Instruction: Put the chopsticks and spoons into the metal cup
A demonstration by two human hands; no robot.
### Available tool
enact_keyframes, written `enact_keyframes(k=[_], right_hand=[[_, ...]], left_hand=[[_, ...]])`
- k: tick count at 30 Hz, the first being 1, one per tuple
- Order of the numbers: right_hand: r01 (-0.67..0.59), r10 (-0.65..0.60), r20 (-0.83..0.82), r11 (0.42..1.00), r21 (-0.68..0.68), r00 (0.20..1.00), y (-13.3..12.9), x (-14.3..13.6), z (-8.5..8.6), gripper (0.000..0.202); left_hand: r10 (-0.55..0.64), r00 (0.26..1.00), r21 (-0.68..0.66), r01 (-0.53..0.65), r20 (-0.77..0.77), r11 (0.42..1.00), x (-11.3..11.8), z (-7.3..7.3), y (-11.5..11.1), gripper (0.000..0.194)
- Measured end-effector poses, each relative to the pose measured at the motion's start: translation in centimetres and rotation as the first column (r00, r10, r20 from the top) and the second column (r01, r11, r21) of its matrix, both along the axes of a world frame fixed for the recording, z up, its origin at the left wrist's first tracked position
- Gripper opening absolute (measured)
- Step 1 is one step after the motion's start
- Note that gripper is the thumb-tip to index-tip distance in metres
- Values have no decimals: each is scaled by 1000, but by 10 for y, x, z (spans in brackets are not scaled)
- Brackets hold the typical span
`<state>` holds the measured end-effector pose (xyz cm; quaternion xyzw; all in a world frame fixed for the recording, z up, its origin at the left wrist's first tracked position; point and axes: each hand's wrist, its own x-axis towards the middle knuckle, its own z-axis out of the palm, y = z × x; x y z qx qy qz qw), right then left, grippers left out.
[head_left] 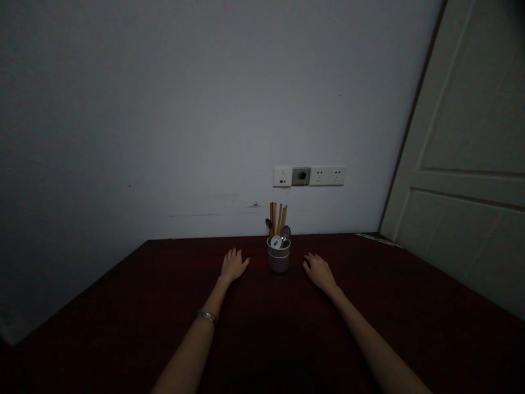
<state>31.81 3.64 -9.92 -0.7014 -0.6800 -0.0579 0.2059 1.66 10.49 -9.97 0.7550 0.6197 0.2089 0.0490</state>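
Between my two hands, near the back of the dark red table (262,317), stands a light-coloured cup (279,261). Several wooden chopsticks (279,216) stick up out of it. In front of them are a metal spoon (286,232), a second dark metal spoon (268,224) at the left, and a white spoon with a blue mark (276,242). My left hand (233,265) rests palm down left of the cup, fingers spread and holding nothing. On the cup's right, my right hand (319,270) also lies palm down, fingers loosely stretched. Neither hand touches the cup.
A pale wall (205,137) rises behind the table, with a row of sockets and switches (327,176) above the cup. At the right is a panelled door (463,164). A thin strip (379,239) lies along the table's back right edge. A bracelet (207,316) circles my left wrist.
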Motion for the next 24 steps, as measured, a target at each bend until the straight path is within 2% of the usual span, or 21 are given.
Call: enact_keyframes(k=[12,17,19,21,23,24], right_hand=[[7,-7,-4,1000,3,1000,1,1,-2,40],[8,-8,-4,1000,-3,1000,1,1,-2,41],[7,-7,5,1000,-5,1000,1,1,-1,41],[4,-4,15,1000,-2,1000,0,1,-1,41],[1,-1,19,1000,4,1000,-1,1,0,41],[0,0,18,1000,8,1000,-1,0,0,41]], left_hand=[[18,987,10,-17,-158,1000,2,4,-3,65],[10,990,38,-5,-139,999,1,2,-3,62],[-1,998,38,4,-63,999,0,4,-3,60],[-33,995,17,31,90,999,3,8,-3,61],[-108,941,-23,122,322,992,10,15,-5,70],[-155,879,-43,195,451,980,17,20,-6,77]])
